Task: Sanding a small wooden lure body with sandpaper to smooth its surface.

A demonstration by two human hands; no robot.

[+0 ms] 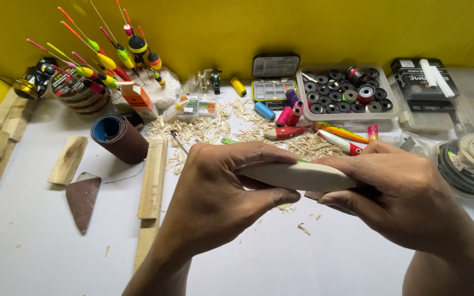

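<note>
Both my hands hold a pale, smooth carved wooden piece [297, 175], shaped like a long rounded fish body, lying level above the white table [45, 241]. My left hand [223, 186] wraps its left end, thumb under and fingers over. My right hand [396, 192] grips the right end, fingers closed over it. A dark scrap shows under the piece near my right fingers; I cannot tell what it is. Wood shavings [209, 129] lie scattered just beyond my hands.
A sandpaper roll [119, 137] and a cut sandpaper piece [83, 200] lie left, among wooden strips [153, 178]. Behind are fishing floats [111, 60], thread spools [286, 112], painted lures [338, 134], a tray of bobbins [349, 93], a small tackle box [274, 77] and line spools [470, 161].
</note>
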